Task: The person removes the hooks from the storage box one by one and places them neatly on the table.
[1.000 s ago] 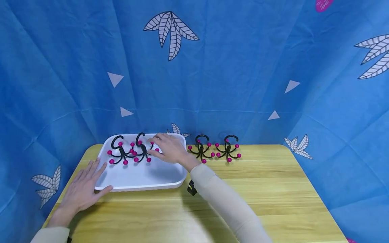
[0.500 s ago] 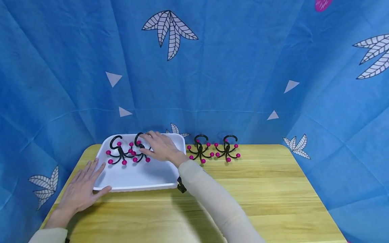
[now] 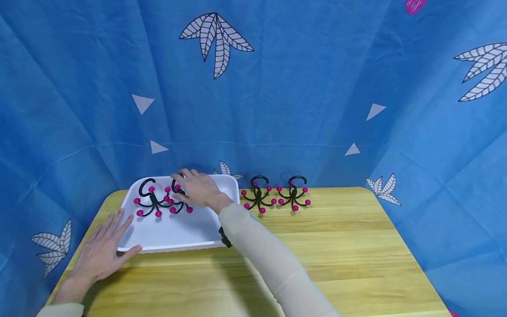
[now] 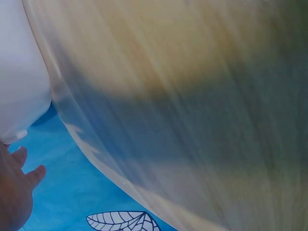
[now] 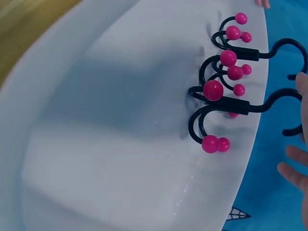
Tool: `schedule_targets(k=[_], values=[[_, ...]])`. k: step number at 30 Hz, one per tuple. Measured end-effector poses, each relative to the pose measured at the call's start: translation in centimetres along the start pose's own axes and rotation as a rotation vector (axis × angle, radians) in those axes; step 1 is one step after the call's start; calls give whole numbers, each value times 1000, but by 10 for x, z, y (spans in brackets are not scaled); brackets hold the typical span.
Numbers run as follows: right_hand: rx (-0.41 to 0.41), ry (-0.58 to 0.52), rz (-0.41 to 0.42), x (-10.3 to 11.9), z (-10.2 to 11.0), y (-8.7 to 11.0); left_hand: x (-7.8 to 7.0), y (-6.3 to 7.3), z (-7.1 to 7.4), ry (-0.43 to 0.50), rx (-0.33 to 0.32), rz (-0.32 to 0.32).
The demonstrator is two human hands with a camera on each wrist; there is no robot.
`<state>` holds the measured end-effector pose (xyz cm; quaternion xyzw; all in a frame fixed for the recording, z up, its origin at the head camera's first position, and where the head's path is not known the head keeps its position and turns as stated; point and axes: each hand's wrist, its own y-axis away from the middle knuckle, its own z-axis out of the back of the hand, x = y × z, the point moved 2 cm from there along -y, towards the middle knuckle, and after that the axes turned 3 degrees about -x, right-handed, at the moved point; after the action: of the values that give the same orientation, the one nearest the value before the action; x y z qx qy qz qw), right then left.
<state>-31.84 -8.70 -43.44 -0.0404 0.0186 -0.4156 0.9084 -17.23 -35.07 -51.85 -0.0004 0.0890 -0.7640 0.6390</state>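
Two black multi-arm hooks with pink ball tips stand inside a white tray [image 3: 178,235]. The leftmost hook [image 3: 153,199] is fully visible, while my right hand [image 3: 200,189] partly covers the second hook [image 3: 189,210]. In the right wrist view, the fingers [image 5: 294,175] are spread around the curved top of the nearer hook [image 5: 231,105]; a grip on it is not visible. My left hand [image 3: 101,253] lies with straight fingers along the tray's left side, at its front left corner. The left wrist view catches only part of that hand [image 4: 17,192] beside the tray.
Two more such hooks, one nearer the tray [image 3: 259,196] and one farther right [image 3: 293,195], stand at the back of the wooden table [image 3: 336,251]. A blue patterned curtain [image 3: 297,88] rises behind and along both sides.
My right hand has moved left over the second hook in the tray. The left hand stays at the tray's side. The whole head view has shifted slightly.
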Motion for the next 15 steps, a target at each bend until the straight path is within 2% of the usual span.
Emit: schedule_targets(k=[5,15], values=[[22,34,1,5,-4,-5,0,1,1,1,-7,5],[-5,57,-32,-1,-9,-7,1,-1,0,10,2,5]])
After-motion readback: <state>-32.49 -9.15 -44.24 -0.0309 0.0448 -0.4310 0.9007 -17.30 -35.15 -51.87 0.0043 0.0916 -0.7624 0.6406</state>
